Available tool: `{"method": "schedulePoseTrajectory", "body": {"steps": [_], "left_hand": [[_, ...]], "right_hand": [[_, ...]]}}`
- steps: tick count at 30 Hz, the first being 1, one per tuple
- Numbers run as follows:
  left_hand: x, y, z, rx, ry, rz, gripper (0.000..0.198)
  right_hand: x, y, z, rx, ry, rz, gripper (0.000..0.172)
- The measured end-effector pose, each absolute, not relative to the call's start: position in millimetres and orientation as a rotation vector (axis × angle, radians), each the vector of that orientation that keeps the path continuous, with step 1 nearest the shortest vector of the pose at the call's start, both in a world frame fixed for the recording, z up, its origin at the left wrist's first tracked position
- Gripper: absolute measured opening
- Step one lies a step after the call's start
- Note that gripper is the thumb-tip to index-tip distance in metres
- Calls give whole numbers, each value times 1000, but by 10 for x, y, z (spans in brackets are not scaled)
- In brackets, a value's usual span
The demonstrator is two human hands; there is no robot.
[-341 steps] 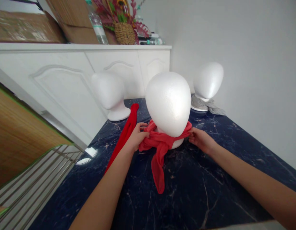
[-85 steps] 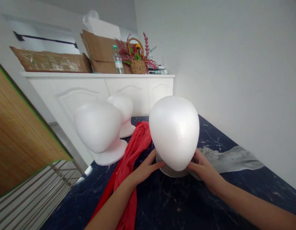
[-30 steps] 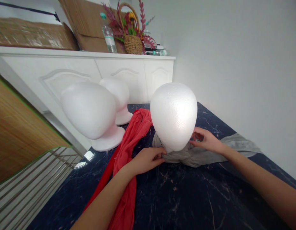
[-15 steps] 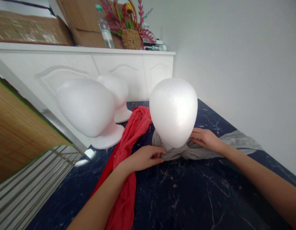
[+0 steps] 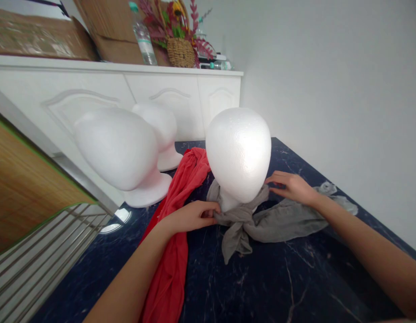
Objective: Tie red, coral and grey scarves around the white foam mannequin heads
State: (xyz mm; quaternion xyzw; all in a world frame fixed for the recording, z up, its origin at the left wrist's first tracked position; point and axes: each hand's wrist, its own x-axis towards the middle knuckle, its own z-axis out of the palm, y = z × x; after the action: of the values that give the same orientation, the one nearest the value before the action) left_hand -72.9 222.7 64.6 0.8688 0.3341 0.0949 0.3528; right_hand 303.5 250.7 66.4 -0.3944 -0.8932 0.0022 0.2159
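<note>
A white foam mannequin head [image 5: 239, 150] stands upright on the dark marbled table [image 5: 255, 282]. Around its neck goes a grey scarf [image 5: 285, 220], knotted in front, with a short end hanging toward me and a long end lying to the right. My left hand [image 5: 194, 215] pinches the scarf at the left of the neck. On the other side my right hand [image 5: 291, 186] has thumb and fingertips closed on the scarf's edge beside the neck. The back of the scarf is hidden behind the head.
A red scarf [image 5: 172, 264] lies lengthwise under my left forearm. Two more foam heads, a near one [image 5: 120, 150] and a far one [image 5: 159, 125], stand at the left. A metal rack [image 5: 49, 251] is at the lower left; white cabinets [image 5: 170, 103] stand behind.
The scarf's knot and short end have come into view at the front of the neck. Both hands stay at the neck's sides, and the view has shifted slightly.
</note>
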Motion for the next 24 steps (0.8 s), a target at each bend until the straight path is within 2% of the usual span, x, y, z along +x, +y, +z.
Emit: {"method": "schedulePoseTrajectory", "body": {"steps": [7, 14, 17, 24], "left_hand": [[-668, 2220, 583, 2305, 871, 241, 19], [-706, 2198, 698, 2226, 810, 180, 20], [-794, 2219, 751, 2159, 820, 193, 22], [-1175, 2340, 784, 2199, 1047, 121, 16]], "right_hand": [[2529, 2200, 682, -905, -2713, 188, 44], [2671, 2299, 676, -967, -2683, 79, 36], [2883, 2410, 734, -1057, -2599, 68, 28], [3218, 2574, 694, -1143, -2527, 35, 21]]}}
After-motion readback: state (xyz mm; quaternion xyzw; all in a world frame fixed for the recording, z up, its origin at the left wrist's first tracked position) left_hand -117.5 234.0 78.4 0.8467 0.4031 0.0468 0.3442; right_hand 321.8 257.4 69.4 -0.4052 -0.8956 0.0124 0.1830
